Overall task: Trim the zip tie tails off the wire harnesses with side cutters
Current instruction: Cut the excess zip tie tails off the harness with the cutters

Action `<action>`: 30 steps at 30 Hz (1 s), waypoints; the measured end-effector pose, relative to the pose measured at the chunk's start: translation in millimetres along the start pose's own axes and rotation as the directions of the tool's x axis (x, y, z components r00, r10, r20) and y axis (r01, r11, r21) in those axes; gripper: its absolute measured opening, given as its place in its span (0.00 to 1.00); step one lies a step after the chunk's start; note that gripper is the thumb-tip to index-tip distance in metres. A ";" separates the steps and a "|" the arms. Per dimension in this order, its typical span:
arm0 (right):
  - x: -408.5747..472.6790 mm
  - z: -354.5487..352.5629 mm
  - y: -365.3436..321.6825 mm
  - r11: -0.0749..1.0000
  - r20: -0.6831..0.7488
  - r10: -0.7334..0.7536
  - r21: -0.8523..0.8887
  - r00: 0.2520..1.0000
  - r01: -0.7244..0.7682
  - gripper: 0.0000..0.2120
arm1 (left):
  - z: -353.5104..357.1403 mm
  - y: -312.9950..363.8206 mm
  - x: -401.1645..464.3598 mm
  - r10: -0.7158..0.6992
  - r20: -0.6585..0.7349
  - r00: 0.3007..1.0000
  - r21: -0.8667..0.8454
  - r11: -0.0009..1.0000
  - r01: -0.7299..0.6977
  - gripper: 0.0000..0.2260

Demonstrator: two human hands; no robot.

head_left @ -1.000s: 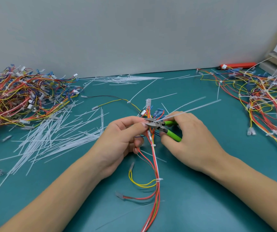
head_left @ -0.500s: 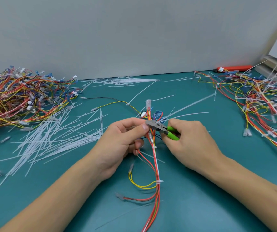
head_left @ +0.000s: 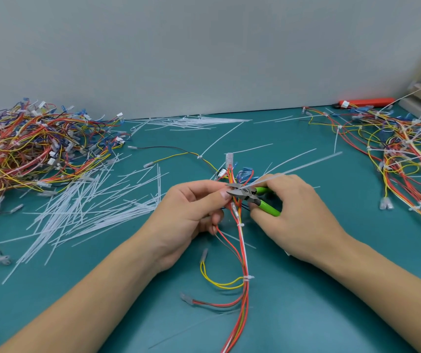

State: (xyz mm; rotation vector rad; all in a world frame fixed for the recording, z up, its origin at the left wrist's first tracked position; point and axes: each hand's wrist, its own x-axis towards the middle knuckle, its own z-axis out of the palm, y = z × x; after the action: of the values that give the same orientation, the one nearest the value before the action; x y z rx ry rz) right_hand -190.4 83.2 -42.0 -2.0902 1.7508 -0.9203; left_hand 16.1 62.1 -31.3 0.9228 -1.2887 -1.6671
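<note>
My left hand (head_left: 189, 215) pinches the wire harness (head_left: 241, 240) between thumb and fingers just near of the tie, which I judge keeps the bundle steady for the cut. My right hand (head_left: 298, 212) is curled round the green handles of the side cutters (head_left: 251, 197), blades parted at the harness where the zip tie tail (head_left: 293, 169) leaves it, running far and right. The harness lies mid-bench (head_left: 306, 314), trailing toward me. Cut tails (head_left: 89, 212) lie heaped to the left beside a harness pile (head_left: 33, 149), probably finished ones; another pile (head_left: 408, 154) sits right, its tails long.
</note>
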 end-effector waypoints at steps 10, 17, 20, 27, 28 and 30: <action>0.0 1.5 1.2 1.000 -0.042 0.026 0.017 0.999 -0.026 0.08 | 2.6 0.2 -1.2 0.008 0.014 1.000 0.036 0.999 -0.008 0.06; 0.5 4.5 2.5 0.999 -0.040 0.040 0.029 0.998 -0.039 0.11 | 3.6 0.9 -2.7 0.008 0.025 1.000 0.052 0.999 -0.009 0.04; -0.5 4.3 2.3 0.998 -0.044 0.056 0.019 0.997 -0.055 0.12 | 3.6 1.4 -2.8 0.008 0.025 1.000 0.060 0.998 -0.010 0.04; -0.5 -2.2 -3.2 0.999 0.023 0.046 -0.017 0.999 -0.045 0.16 | 3.0 -0.6 -1.2 -0.006 0.007 1.000 0.051 0.999 0.005 0.10; -0.7 -2.7 -4.1 0.999 0.028 0.050 -0.020 0.998 -0.049 0.16 | 2.8 -0.7 -1.2 -0.005 0.008 1.000 0.050 0.999 0.005 0.10; -0.7 -2.9 -3.3 0.999 0.030 0.046 -0.013 0.999 -0.045 0.14 | 2.5 -1.1 -1.2 -0.002 0.012 1.000 0.050 0.999 0.002 0.09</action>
State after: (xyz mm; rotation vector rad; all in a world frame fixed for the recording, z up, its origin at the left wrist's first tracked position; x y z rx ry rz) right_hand -189.6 85.2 -38.1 -2.0520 1.7852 -0.8633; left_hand 14.2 64.4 -31.7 0.9455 -1.3437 -1.6507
